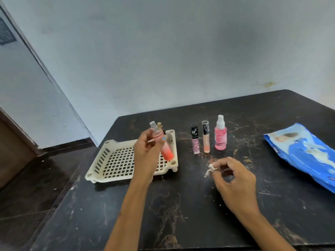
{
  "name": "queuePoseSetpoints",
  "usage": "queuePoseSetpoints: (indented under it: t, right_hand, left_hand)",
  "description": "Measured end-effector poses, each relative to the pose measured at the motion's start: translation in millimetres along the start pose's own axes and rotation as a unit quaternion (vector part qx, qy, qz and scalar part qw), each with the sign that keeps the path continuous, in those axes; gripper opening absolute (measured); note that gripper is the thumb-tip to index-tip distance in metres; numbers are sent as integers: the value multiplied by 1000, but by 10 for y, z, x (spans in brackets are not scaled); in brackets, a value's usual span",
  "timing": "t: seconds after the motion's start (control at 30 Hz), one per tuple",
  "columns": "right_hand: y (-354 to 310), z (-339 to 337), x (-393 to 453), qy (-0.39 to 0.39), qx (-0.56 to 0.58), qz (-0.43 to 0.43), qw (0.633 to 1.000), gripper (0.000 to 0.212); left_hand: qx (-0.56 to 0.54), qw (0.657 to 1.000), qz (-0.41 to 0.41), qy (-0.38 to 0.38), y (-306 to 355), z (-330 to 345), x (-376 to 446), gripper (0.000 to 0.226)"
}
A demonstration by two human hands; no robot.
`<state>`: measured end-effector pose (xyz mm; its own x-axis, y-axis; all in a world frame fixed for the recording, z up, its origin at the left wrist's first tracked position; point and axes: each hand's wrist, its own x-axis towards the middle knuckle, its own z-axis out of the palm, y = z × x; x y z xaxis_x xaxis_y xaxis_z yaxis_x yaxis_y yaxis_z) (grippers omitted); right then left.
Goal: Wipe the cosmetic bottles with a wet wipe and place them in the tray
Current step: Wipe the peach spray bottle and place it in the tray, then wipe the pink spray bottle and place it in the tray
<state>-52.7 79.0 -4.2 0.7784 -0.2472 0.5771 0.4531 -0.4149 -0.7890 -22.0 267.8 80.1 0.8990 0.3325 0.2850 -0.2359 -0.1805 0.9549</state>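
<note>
Pink spray bottle [220,134] beside tubes, left grip [145,151] clasping orange bottle [164,147], right grip [233,180] pinching wipe [210,169]

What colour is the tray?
Cream, with a lattice floor; the tray shows in the head view.

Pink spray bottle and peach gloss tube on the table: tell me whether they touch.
Apart. The head view shows a strip of dark table between the pink spray bottle and the peach gloss tube, both standing upright.
</note>
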Motion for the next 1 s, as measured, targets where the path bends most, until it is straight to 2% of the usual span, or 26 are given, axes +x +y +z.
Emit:
queuePoseSetpoints:
  t: [0.13,0.3,0.67,0.83,1.0]
  right_hand:
    - [-13,2,2,-20,22,40,999,32]
    - [-19,1,0,-33,16,38,999,36]
    - [-31,-1,-1,-55,26,46,997,36]
    - [-23,-12,4,-60,47,55,996,33]
    - [-61,-20,5,-40,52,45,997,52]
  left_hand:
    - [91,995,-1,47,-217,-89,369,32]
    - [132,987,-23,86,-421,-84,666,37]
    - [168,982,-39,78,-510,-38,853,41]
    - [182,980,-35,74,-491,-53,847,52]
    - [148,985,-60,69,-350,-57,820,78]
